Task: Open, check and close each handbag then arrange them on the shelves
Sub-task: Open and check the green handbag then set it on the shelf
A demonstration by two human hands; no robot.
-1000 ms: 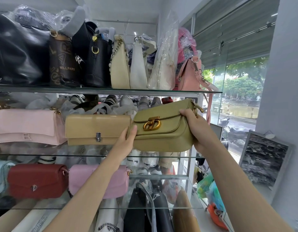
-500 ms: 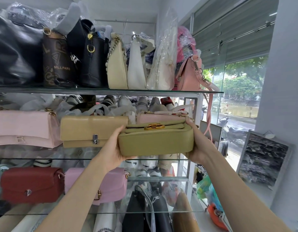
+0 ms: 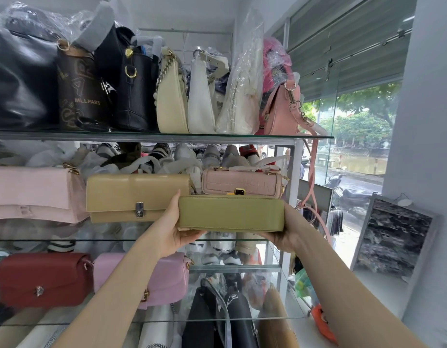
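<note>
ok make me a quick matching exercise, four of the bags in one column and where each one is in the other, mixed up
Bags:
1. olive green bag
2. dark red bag
3. brown lettered bag
4. tan clasp bag

Places:
A. top shelf, among the black bags
B. held between left hand and right hand
C. middle shelf, beside a pale pink bag
D. lower shelf, left of a lilac bag

Pairs: 1-B, 2-D, 3-A, 4-C

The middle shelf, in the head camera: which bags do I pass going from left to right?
Light pink bag → tan bag with the silver clasp → left hand → olive bag, held at both ends in front of a pink crocodile-pattern bag → right hand.
</note>
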